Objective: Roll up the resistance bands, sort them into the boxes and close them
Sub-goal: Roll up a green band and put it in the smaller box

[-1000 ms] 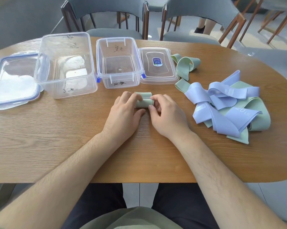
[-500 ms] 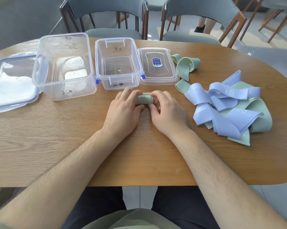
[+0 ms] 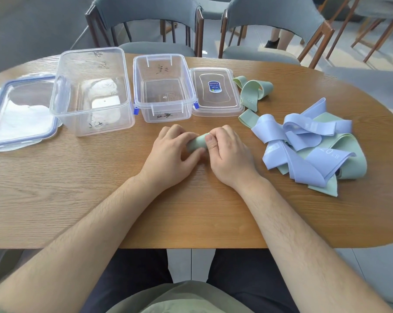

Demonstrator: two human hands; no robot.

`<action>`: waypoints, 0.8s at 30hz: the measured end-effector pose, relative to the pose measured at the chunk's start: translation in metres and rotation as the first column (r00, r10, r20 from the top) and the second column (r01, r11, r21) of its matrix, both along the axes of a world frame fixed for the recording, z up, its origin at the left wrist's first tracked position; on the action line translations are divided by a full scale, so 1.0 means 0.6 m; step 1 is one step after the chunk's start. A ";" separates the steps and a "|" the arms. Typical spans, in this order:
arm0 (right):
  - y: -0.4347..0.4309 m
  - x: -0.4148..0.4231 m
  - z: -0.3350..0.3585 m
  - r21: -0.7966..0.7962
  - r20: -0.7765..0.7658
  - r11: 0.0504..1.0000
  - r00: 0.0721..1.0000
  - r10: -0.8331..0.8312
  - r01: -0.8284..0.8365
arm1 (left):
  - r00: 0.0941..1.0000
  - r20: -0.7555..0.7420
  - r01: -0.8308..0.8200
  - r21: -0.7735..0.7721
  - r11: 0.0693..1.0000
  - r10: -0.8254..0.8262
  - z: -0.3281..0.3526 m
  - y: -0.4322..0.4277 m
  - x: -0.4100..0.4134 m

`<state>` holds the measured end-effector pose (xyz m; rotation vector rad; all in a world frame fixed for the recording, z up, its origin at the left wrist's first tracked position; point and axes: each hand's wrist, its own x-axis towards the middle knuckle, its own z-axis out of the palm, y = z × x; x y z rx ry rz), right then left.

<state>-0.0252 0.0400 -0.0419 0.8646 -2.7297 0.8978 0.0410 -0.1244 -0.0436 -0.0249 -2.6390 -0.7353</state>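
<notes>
Head: green roll (image 3: 197,144) more compact now

The green band (image 3: 197,143) is now fully rolled, its tail taken in between left grip (image 3: 168,154) and right grip (image 3: 228,154), whose thumb lies on top.

Green band roll (image 3: 196,144), apparently tight

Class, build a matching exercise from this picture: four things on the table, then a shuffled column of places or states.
1 rolled green band
2 large box
3 small lid
4 loose bands

A right of the small box
B heaped at the table's right
C gripped by left hand and right hand
D open, between large lid and small box

Pairs: 1-C, 2-D, 3-A, 4-B
</notes>
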 end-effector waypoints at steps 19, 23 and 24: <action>-0.016 0.048 0.013 -0.266 -0.074 0.933 0.970 0.232 -0.244 | 0.944 0.167 0.024 0.827 0.562 -0.285 0.042 0.005 0.050; -0.013 0.047 0.010 -0.302 -0.120 0.922 0.969 0.216 -0.243 | 0.937 0.184 0.020 0.819 0.573 -0.296 0.047 0.008 0.053; -0.012 0.046 0.008 -0.301 -0.135 0.925 0.970 0.201 -0.233 | 0.936 0.186 0.020 0.819 0.573 -0.300 0.050 0.010 0.054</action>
